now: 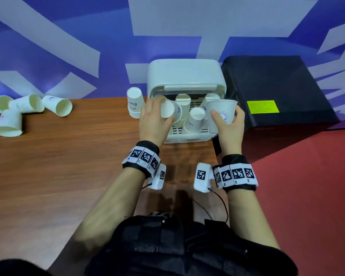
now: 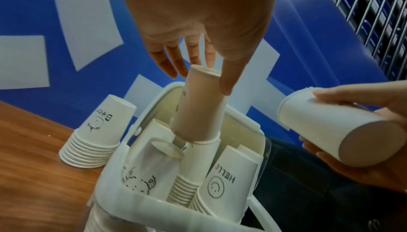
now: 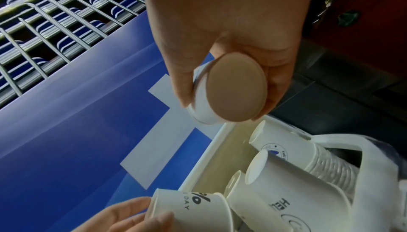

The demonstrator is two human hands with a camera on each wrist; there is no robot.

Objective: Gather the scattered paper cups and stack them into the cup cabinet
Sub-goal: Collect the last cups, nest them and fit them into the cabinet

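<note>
The white cup cabinet stands open at the table's back edge with several stacks of upturned paper cups in it, one marked HELLO. My left hand pinches an upturned paper cup between thumb and fingers; in the left wrist view this cup sits tilted over the top of a stack in the cabinet. To the right of the opening, my right hand grips another paper cup; its base faces the right wrist camera. Several loose cups lie at the far left.
A stack of upturned cups stands on the wooden table just left of the cabinet. A black box sits close on the cabinet's right. The table ends at the cabinet's right side, with red floor beyond.
</note>
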